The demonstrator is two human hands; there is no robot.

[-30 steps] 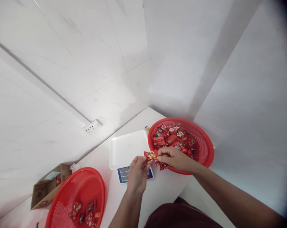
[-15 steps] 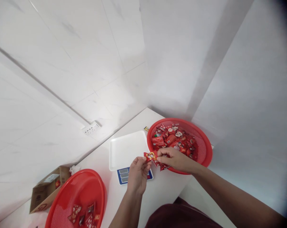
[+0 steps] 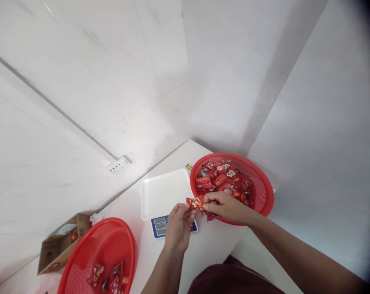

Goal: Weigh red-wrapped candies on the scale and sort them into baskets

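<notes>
Between my two hands is a small red wrapped candy (image 3: 196,202) with a gold and white print. My left hand (image 3: 179,224) pinches its left end between thumb and finger, above the front of the white scale. My right hand (image 3: 223,206) grips the other end, with more red wrappers (image 3: 211,216) showing beneath its fingers; whether it holds those too is unclear. Behind the right hand stands a red mesh basket (image 3: 266,192) heaped with red wrapped candies (image 3: 220,179), partly covered by that hand and forearm.
A scale with a white tray (image 3: 164,194) and a blue panel (image 3: 159,226) stands left of the full basket. At lower left, another red basket (image 3: 117,232) holds several candies (image 3: 96,275), beside an open cardboard box (image 3: 54,253). Walls meet the table's back; a socket (image 3: 119,165) is mounted there.
Almost nothing differs. Both hands keep the candy in the same place, with only a very slight shift to the right.
</notes>
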